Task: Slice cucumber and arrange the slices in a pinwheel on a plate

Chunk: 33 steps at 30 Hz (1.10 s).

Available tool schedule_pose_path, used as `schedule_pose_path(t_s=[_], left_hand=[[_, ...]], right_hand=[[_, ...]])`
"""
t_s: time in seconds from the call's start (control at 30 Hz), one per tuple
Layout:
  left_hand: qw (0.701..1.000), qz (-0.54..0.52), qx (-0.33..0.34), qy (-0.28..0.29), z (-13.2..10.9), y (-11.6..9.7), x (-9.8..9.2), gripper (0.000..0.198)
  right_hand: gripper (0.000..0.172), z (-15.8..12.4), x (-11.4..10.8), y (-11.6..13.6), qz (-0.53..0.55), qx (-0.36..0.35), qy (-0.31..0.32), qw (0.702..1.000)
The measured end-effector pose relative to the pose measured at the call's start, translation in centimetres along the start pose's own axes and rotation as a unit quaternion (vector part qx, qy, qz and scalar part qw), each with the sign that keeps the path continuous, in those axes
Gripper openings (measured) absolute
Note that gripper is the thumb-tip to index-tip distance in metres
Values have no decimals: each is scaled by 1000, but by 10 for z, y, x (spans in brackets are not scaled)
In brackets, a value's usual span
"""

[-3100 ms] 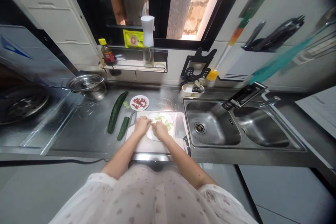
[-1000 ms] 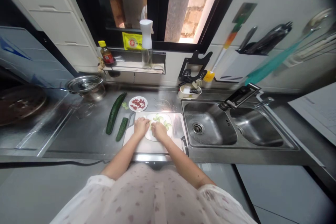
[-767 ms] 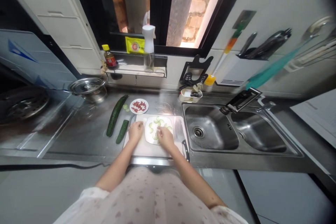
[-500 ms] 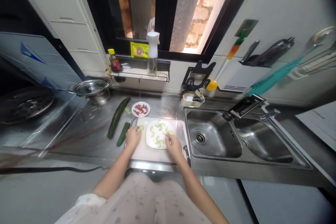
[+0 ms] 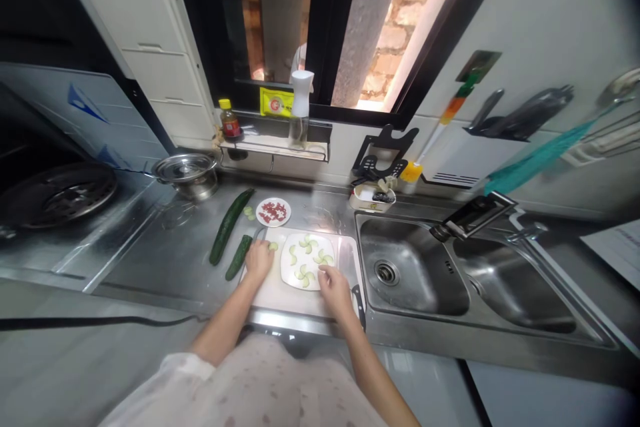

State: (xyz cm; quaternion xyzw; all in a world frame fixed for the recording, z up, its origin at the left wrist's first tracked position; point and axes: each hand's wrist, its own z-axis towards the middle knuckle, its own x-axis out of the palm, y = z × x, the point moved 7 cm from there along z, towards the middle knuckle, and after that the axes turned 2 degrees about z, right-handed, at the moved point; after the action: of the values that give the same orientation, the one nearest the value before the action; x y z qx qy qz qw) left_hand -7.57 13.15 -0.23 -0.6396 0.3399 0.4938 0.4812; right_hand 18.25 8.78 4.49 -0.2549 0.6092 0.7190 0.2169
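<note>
A white plate point(image 5: 295, 271) with several cucumber slices point(image 5: 307, 247) sits on a white cutting board point(image 5: 280, 293) at the counter's front. My left hand point(image 5: 259, 259) rests on the board's left part, fingers curled, beside a loose cucumber slice point(image 5: 273, 247). My right hand point(image 5: 334, 285) lies at the plate's near right rim, fingers bent toward a slice; whether it holds one I cannot make out. A knife point(image 5: 356, 280) lies along the board's right edge.
A whole cucumber point(image 5: 230, 225) and a cut piece point(image 5: 239, 257) lie left of the board. A small dish of red bits point(image 5: 273, 211) stands behind it. The sink point(image 5: 410, 273) is to the right, a lidded pot point(image 5: 187, 171) and stove at left.
Both hands have drawn apart from the plate's middle: the left onto the board at the left, the right to the plate's near right rim. More slices show on the plate. The view has tilted.
</note>
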Motion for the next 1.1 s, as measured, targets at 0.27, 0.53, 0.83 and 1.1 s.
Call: schedule_pose_path(t_s=[0.27, 0.53, 0.83, 1.1], left_hand=[[992, -121, -36, -11, 7, -1, -2, 17], [913, -392, -109, -16, 8, 8, -11, 16], [821, -568, -3, 57, -14, -33, -70, 27], [801, -586, 59, 102, -33, -59, -103, 26]], right_hand=[[32, -2, 1, 0, 8, 1, 0, 1000], [31, 7, -1, 11, 21, -13, -5, 1000], [25, 42, -25, 73, 60, -68, -43, 995], [19, 57, -10, 107, 150, -82, 72, 983]])
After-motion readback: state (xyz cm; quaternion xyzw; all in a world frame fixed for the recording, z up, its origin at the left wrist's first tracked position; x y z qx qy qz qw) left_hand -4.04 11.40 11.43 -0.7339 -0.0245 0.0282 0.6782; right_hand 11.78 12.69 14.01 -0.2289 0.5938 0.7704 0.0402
